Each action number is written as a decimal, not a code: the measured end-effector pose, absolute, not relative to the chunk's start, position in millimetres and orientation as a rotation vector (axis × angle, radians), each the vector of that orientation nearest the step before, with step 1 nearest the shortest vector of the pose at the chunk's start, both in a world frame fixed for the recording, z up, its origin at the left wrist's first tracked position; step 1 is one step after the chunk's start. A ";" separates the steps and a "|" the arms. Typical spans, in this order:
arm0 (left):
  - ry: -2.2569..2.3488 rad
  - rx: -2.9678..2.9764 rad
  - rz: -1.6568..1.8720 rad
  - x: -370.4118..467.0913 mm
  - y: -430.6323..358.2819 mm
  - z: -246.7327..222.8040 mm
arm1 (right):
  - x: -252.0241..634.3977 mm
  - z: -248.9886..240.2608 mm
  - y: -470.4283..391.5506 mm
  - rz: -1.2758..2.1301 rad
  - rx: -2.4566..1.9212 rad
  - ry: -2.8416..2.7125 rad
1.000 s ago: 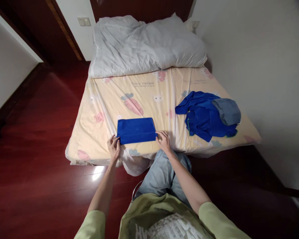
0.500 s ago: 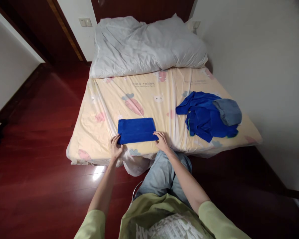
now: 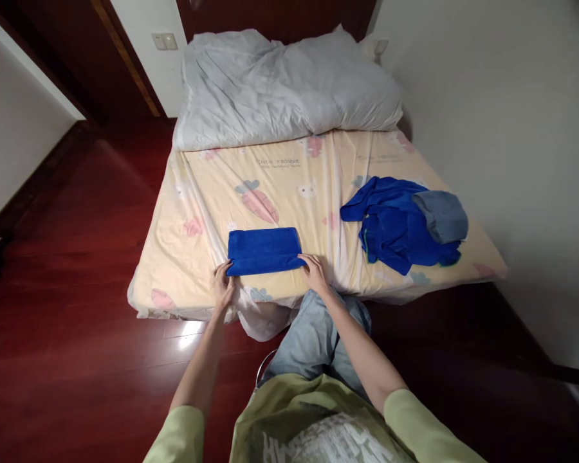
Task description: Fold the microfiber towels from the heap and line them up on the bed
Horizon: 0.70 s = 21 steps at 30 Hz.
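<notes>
A blue cloth, folded into a flat rectangle, lies near the front edge of the bed. My left hand pinches its near left corner between thumb and fingers. At the near right corner, my right hand grips the cloth the same way. The near edge between both hands shows a fold line running across it. To the right lies a crumpled heap of blue cloth, apart from my hands, with a folded grey-blue cloth on top.
The bed wears a yellow sheet printed with carrots and rabbits. A bulky white quilt or pillow lies across its far end. A white wall stands on the right, and dark red wooden floor spreads to the left.
The near edge of the folded cloth has shifted slightly away from me, with both hands still at its corners. The heap on the right has not moved.
</notes>
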State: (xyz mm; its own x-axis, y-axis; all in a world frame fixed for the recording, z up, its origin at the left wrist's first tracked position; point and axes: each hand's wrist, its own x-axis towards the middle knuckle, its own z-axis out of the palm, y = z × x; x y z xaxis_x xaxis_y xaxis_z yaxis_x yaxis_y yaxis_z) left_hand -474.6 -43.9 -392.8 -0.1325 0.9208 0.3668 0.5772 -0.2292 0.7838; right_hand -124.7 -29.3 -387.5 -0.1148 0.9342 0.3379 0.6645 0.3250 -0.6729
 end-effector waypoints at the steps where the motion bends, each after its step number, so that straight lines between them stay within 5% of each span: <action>1: 1.676 1.770 1.306 -474.1 -44.3 -391.7 | -124.7 -385.9 -29.5 0.469 -1.417 -1.843; 21: 1.910 1.409 1.302 -472.3 -44.7 -407.6 | -123.4 -392.8 -27.7 0.495 -1.623 -1.610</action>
State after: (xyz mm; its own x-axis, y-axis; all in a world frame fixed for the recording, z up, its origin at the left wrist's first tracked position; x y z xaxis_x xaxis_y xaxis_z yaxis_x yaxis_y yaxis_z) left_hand -472.3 -44.7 -407.6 -0.3908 0.9026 0.1805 0.4980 0.0424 0.8662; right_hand -123.4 -27.7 -392.8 0.1214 0.9617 0.2456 0.6571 0.1076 -0.7460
